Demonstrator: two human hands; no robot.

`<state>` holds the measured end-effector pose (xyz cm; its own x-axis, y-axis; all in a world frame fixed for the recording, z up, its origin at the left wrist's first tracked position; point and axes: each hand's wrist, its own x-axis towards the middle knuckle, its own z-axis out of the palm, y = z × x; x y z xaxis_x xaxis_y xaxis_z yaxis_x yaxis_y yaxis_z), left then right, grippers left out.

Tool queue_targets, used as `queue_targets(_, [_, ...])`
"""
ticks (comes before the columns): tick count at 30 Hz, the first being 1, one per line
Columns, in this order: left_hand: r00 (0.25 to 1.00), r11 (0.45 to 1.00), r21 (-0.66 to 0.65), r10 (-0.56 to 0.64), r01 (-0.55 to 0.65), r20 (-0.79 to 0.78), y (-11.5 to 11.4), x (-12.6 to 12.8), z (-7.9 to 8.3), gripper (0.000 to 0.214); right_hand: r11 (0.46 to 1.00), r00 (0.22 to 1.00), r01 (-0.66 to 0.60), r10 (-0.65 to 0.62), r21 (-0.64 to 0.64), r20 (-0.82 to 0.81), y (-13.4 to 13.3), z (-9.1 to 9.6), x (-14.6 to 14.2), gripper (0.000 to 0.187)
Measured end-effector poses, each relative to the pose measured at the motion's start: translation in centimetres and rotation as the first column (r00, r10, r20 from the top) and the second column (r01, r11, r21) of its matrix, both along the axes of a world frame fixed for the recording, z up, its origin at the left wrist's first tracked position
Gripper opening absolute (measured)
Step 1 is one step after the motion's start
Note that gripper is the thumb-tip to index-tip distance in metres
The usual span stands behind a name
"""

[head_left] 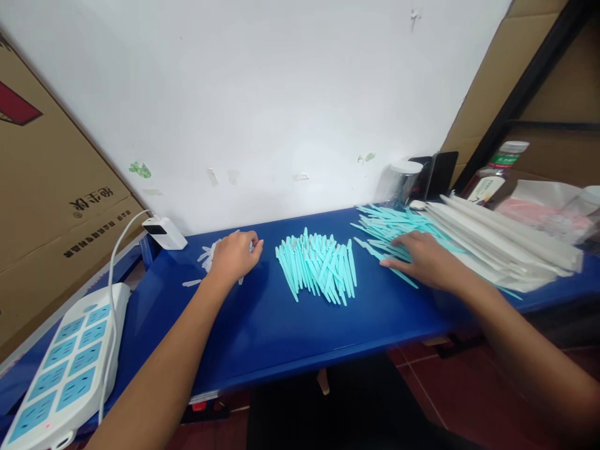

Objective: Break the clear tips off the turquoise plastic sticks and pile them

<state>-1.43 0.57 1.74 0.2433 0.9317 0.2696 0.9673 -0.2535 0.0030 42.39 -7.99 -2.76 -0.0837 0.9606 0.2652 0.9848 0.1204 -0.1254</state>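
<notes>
Between left hand (233, 255) and right hand (424, 257), turquoise pile (317, 265); bare blue table (262, 337) frontward

The room is bright and the light is soft and even; the white wall (281, 94) shines pale; the blue desk (262, 325) has faint shadows; the edges bend and stretch; the corners look a bit blurry.

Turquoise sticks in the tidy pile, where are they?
In the head view, the tidy pile lies on the blue table, between the left hand and right hand.
</notes>
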Motion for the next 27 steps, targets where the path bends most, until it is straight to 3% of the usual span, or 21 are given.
queue_targets(5, [1.0,1.0,0.0,-0.001,0.001,-0.012,0.0,0.0,0.0,0.033,0.995,0.999,0.037,-0.04,-0.092,-0.024,0.7,-0.8,-0.5,0.039])
queue_targets(11, [0.999,0.999,0.019,-0.036,0.036,0.0,0.2,-0.1,-0.5,0.033,0.997,0.982,0.022,-0.008,-0.071,0.188,0.0,-1.1,-2.4,0.028])
queue_targets(17, [0.998,0.998,0.022,-0.056,0.055,0.026,0.0,0.2,-0.4,0.033,0.996,0.991,0.026,-0.015,-0.08,0.133,0.5,-0.6,-2.5,0.04])
queue_targets(23, [0.992,0.994,0.021,-0.104,0.103,0.074,-0.2,0.3,-0.5,0.031,0.998,0.997,0.062,-0.061,0.033,-0.043,3.1,2.5,-2.0,0.053])
queue_targets(27, [0.942,0.983,0.051,-0.181,0.174,0.283,-0.4,0.7,-0.4,0.036,0.996,0.985,-0.072,0.08,0.054,-0.155,5.1,6.0,-3.5,0.045])
